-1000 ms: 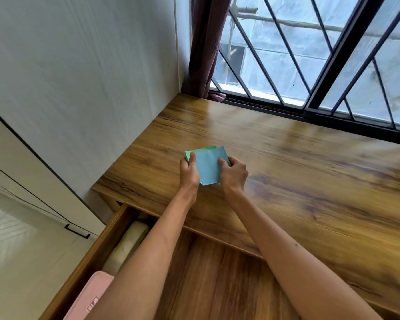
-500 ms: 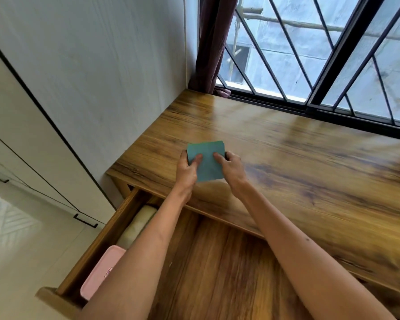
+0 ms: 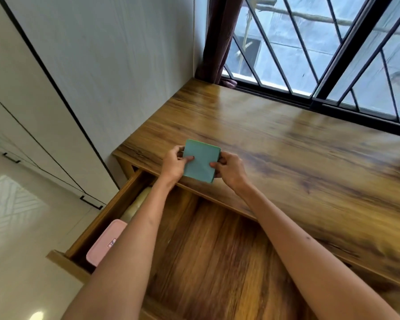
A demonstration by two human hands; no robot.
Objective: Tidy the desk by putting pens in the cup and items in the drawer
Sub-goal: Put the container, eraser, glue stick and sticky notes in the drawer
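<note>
A squared-up stack of teal and green paper notes [image 3: 201, 160] is held between both hands just above the desk's front edge. My left hand [image 3: 174, 164] grips its left side, thumb on top. My right hand [image 3: 229, 168] grips its right side. The wooden desk [image 3: 286, 146] stretches to the right and back. Below it the drawer [image 3: 217, 250] is pulled open, with a pink case [image 3: 105, 242] and a cream-coloured item [image 3: 136, 205] along its left wall. No pens or cup are in view.
A white wall and cabinet doors [image 3: 44, 112] stand at the left. A barred window [image 3: 321, 54] and a dark curtain [image 3: 217, 42] lie behind the desk. Pale floor [image 3: 21, 227] lies at the lower left.
Both hands have gathered the notes into one even stack and drawn it back from the desk's middle to its front edge, over the open drawer.
</note>
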